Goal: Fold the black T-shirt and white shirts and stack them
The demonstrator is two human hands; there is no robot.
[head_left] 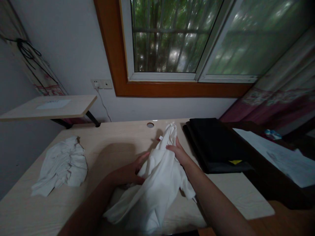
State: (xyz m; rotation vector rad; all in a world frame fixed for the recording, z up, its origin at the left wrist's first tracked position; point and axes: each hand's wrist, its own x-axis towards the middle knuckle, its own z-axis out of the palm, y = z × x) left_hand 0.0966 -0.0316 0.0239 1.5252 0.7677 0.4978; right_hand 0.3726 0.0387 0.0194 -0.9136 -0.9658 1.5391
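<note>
Holding a white garment (159,170) bunched between both hands over a pale table (118,132).
Gripping the narrow, gathered upper part in the right hand (179,152), laying the thumb across the front and curling the fingers behind; clasping the garment lower down on the left with the left hand (137,171), being unable to tell how firmly. Showing a small white tag (160,138) beside the gathered part, letting a sleeve-like piece (188,191) hang just beside the right forearm (204,183), and letting the rest drape toward the near table edge. Working just left of a black stack (211,141), well apart from a crumpled white cloth (64,164) lying on the left, and facing a window (169,39).
</note>
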